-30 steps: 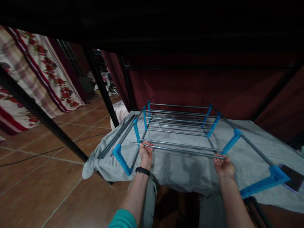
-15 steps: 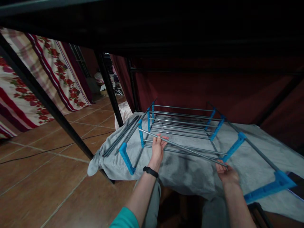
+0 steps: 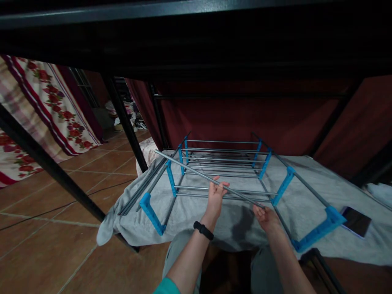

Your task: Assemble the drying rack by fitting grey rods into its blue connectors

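Observation:
A loose grey metal rod (image 3: 190, 170) slants from upper left down to lower right above a rack frame (image 3: 226, 163) of grey rods and blue plastic brackets. The frame lies on a grey blanket (image 3: 190, 216) over a bed. My left hand (image 3: 216, 195), with a black wristband, grips the rod near its middle. My right hand (image 3: 266, 215) is closed around the rod's lower right end. The rod's far end is lifted over the frame's left side.
Several spare grey rods (image 3: 143, 190) lie along the blanket's left edge. A dark phone (image 3: 355, 221) rests on the blanket at right. Black bunk posts (image 3: 124, 118) stand at left, an upper bunk hangs overhead, a floral curtain (image 3: 52, 102) hangs beyond a tiled floor (image 3: 61, 245).
The rod lay level across the frame's front between both hands. It is now lifted and swung, left end up and away, with my left hand slid toward its middle and my right hand moved left.

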`<state>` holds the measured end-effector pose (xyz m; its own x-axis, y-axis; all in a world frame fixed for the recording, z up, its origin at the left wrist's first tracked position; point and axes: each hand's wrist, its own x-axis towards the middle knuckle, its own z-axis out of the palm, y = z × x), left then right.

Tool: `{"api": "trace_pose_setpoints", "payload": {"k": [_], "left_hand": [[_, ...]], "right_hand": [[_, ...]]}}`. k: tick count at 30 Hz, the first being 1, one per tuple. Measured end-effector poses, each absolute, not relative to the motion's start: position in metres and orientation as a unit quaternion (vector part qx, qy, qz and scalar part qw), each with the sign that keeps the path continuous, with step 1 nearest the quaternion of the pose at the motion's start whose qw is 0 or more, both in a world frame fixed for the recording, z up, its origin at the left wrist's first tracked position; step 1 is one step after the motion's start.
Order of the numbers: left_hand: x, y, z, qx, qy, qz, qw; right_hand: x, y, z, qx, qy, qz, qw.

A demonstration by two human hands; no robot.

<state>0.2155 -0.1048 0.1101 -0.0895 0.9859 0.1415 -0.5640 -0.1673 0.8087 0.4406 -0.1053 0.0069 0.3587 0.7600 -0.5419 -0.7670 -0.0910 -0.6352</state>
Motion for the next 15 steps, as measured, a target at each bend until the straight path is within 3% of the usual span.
{"api": "trace_pose_setpoints", "payload": {"k": [8, 12, 15], "left_hand": [[0.212, -0.106, 0.107, 0.380, 0.315, 0.677, 0.546], [0.189, -0.102, 0.114, 0.407, 0.347, 0.694, 0.482], [0.169, -0.103, 0.120, 0.414, 0.362, 0.702, 0.452]], "right_hand": [[0.388, -0.116, 0.017, -0.456, -0.109, 0.643, 0.606], [0.366, -0.131, 0.033, -0.537, -0.156, 0.575, 0.597], [0.369, -0.153, 0.072, -0.544, -0.227, 0.511, 0.625]]}}
